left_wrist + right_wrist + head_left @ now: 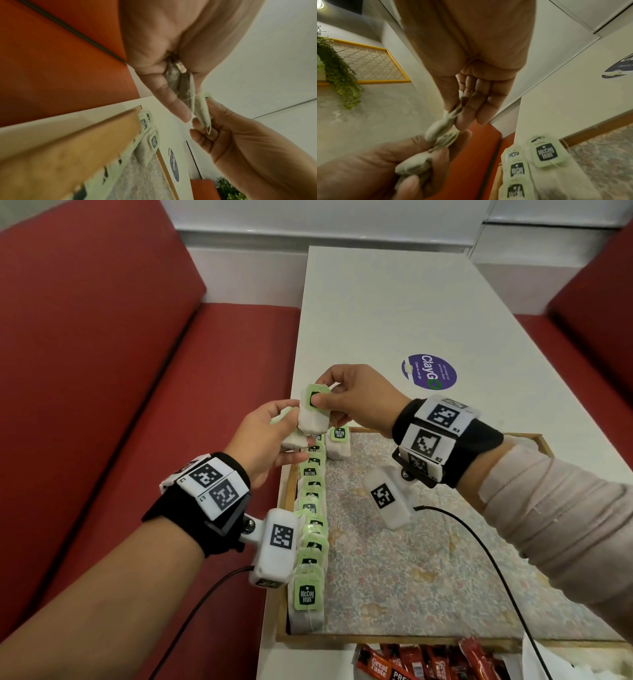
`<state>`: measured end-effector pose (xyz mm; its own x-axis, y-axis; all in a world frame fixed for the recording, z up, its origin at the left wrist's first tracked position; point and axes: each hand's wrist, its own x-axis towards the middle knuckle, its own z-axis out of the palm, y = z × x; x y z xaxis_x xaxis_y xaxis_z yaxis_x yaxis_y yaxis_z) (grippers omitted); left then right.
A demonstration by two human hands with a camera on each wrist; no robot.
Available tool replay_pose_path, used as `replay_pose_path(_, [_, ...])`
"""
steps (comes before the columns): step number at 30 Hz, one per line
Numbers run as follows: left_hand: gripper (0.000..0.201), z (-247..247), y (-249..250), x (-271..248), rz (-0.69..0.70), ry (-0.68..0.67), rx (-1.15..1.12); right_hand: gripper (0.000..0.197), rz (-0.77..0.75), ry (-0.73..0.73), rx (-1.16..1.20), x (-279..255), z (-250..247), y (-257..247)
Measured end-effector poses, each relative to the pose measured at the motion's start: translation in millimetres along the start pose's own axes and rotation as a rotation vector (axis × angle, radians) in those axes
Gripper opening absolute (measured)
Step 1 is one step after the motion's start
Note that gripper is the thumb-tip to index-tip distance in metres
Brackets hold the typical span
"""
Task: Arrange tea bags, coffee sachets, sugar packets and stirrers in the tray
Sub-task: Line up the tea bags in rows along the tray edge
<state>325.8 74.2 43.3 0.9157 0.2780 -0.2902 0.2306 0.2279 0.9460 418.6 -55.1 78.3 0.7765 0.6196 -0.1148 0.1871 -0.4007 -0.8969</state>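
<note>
A wooden tray [376,639] with a floral lining lies on the white table. Several green-tagged tea bags [312,510] overlap in a row along its left wall, and one more tea bag [338,444] starts a second row at the far end. Above the tray's far left corner my right hand [337,397] pinches a tea bag [314,414] by its green tag. My left hand [274,433] holds a small bunch of tea bags [294,440] just beside and below it. The wrist views show both hands close together, the right hand's tea bag [202,112] and the left hand's bunch [412,165].
Red coffee sachets [428,662] lie in a white wrapper at the near edge, in front of the tray. A round purple sticker [429,371] marks the table beyond the tray. Red bench seats [137,405] flank the table. Cables hang from both wrist cameras.
</note>
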Motion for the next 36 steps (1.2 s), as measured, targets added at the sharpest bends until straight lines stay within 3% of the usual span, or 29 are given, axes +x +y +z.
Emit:
replay_pose_path(6, [0.034,0,1,-1,-0.036,-0.019,0.000,0.007,-0.005,0.044,-0.026,1,1,2])
replay_pose_path(11, [0.027,-2,4,-1,-0.053,0.032,-0.061,0.010,-0.062,0.182,0.007,-4,-1,2])
replay_pose_path(16, [0.020,-5,7,0,-0.045,0.089,-0.133,0.023,-0.106,0.202,-0.163,-19,3,11])
replay_pose_path(21, [0.032,-3,6,-2,-0.040,0.092,-0.154,0.013,-0.150,0.250,-0.249,-23,15,18])
replay_pose_path(29, [0.024,-2,8,-3,-0.056,0.121,-0.243,0.017,-0.107,0.233,-0.143,-23,22,22])
replay_pose_path(36, [0.022,1,8,-4,-0.041,0.096,-0.242,0.007,-0.088,0.193,0.052,-29,33,22])
